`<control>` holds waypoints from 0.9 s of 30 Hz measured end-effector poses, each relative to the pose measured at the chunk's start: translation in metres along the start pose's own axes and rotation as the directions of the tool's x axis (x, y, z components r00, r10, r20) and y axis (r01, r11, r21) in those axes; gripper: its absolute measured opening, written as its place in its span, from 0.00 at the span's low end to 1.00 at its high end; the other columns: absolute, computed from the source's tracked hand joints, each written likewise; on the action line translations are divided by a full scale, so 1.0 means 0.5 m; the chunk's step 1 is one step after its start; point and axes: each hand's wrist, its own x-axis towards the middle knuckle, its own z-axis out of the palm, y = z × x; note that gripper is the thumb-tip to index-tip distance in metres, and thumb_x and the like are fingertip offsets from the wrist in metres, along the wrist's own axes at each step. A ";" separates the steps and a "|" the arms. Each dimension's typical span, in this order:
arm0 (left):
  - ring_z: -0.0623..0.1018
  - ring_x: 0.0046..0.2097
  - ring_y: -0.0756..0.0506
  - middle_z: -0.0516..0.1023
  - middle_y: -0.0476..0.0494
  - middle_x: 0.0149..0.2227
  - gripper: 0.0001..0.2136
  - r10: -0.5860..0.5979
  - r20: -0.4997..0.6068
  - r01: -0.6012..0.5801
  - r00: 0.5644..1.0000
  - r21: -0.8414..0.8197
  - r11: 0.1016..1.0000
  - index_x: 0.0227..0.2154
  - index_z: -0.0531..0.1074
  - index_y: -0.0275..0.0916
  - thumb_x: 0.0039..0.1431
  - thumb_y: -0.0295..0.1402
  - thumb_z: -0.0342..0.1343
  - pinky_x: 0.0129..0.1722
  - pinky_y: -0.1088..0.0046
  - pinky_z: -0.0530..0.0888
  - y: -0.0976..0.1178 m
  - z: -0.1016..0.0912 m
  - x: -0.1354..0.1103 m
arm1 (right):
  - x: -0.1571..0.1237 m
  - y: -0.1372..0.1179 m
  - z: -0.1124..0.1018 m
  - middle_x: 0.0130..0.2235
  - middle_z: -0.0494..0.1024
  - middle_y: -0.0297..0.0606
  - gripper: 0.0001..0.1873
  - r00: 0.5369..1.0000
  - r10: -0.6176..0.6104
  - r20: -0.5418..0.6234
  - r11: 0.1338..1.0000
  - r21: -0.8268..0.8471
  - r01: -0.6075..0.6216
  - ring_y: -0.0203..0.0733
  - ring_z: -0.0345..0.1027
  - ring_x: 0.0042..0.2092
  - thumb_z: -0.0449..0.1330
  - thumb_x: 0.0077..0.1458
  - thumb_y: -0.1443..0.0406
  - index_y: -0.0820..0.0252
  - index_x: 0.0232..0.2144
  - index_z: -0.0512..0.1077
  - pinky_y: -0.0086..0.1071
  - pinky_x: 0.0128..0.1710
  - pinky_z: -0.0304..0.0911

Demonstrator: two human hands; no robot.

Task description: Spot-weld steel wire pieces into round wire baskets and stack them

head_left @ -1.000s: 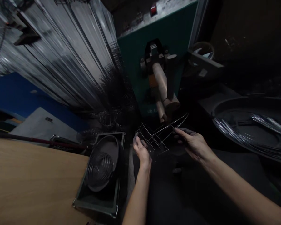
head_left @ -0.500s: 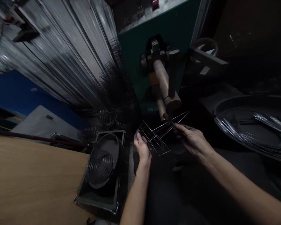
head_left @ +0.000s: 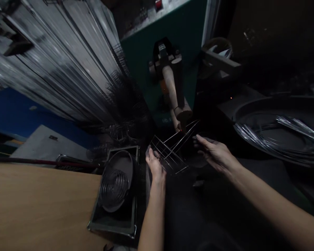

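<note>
Here, the left hand (head_left: 155, 166) and right hand (head_left: 214, 153) each pinch an edge of the thin wire grid (head_left: 170, 150); hold it level under the copper-tipped welding arm (head_left: 176, 104) just above both grips.

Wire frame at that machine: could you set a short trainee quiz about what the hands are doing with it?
1. True or false: both hands are at the wire frame.
2. Which lies nearest the left hand? A) the tray of wire coils B) the round pan C) the red button
3. Fill in: the frame's far end sits under the machine's ___ arm.

Key: 1 true, the right hand is at its other side; 2 A; 3 copper.
</note>
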 end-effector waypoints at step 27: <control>0.76 0.42 0.41 0.77 0.39 0.37 0.23 0.241 0.736 -0.661 0.633 0.352 0.663 0.40 0.76 0.40 0.46 0.51 0.62 0.50 0.59 0.68 -0.130 -0.207 -0.103 | 0.026 -0.008 -0.059 0.35 0.79 0.40 0.28 0.845 -0.002 0.535 0.523 -0.720 0.457 0.48 0.73 0.38 0.58 0.46 0.42 0.61 0.32 0.77 0.36 0.39 0.68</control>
